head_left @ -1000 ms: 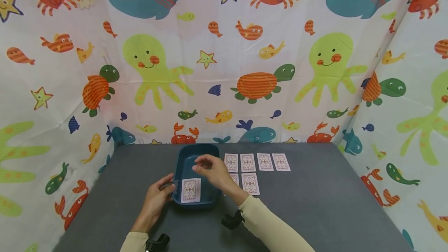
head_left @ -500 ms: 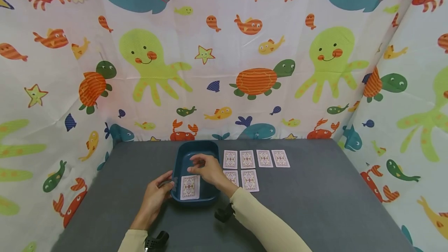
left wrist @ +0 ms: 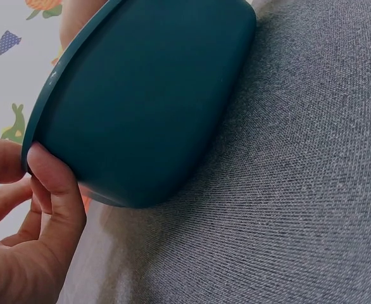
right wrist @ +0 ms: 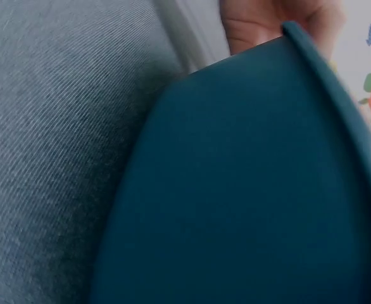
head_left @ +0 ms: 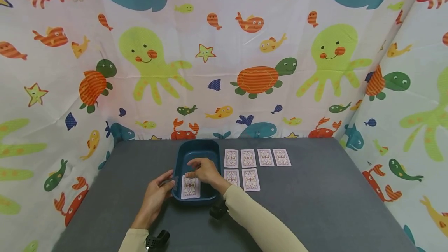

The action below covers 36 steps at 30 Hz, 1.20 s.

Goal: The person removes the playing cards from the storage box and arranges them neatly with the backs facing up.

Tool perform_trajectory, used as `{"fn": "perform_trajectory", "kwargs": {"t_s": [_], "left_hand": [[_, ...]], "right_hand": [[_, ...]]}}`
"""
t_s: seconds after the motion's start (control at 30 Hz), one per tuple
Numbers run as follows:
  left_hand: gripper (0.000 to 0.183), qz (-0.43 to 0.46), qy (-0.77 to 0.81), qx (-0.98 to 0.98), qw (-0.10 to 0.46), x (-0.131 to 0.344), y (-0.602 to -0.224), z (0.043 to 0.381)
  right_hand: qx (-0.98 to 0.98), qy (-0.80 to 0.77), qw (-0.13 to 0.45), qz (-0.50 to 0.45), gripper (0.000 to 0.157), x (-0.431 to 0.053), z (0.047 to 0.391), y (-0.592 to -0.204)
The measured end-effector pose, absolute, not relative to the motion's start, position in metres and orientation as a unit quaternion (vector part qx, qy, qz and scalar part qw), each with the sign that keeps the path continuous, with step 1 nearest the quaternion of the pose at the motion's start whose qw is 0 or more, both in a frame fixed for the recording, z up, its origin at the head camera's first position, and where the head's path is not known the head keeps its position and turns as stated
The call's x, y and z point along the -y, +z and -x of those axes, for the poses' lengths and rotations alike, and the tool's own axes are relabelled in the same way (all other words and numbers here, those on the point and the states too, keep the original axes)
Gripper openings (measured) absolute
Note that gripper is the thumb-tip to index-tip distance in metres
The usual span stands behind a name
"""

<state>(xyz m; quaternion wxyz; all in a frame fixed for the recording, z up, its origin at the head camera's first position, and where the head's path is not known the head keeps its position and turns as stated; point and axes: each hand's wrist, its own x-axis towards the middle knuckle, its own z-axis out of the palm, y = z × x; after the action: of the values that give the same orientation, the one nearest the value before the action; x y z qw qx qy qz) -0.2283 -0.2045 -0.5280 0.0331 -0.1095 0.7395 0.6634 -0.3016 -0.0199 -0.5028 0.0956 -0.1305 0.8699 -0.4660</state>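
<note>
A dark blue tray sits on the grey table in the head view. A small pile of face-down playing cards lies at its near left end. My left hand pinches the tray's left rim. In the left wrist view, the thumb presses the outer wall just below the rim. My right hand reaches over the tray from the right, nothing visible in its grip. Its bent fingers are parted from the thumb, which overlaps the pile's far edge. The right wrist view shows the tray's outside wall and part of my left hand.
Several playing cards lie face down in two rows right of the tray, four of them not touching it. A curtain printed with sea animals stands behind the table and along both sides.
My right hand has moved slightly left and down toward the card pile, its thumb coming over the pile's far edge. My left hand has stayed on the tray's rim. The head view has shifted slightly.
</note>
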Motion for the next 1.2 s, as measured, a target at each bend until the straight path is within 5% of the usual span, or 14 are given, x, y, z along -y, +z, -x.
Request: {"fn": "perform_trajectory", "kwargs": {"t_s": [1.0,1.2], "left_hand": [[0.046,0.113,0.664,-0.739,0.026,0.206,-0.531,0.228],[0.046,0.112,0.660,-0.742,0.022,0.205,-0.531,0.226]], "right_hand": [[-0.916,-0.368,0.100,0.121,0.048,0.023,0.303,-0.522],[-0.922,-0.354,0.086,0.128,0.040,0.023,0.300,-0.525]]}}
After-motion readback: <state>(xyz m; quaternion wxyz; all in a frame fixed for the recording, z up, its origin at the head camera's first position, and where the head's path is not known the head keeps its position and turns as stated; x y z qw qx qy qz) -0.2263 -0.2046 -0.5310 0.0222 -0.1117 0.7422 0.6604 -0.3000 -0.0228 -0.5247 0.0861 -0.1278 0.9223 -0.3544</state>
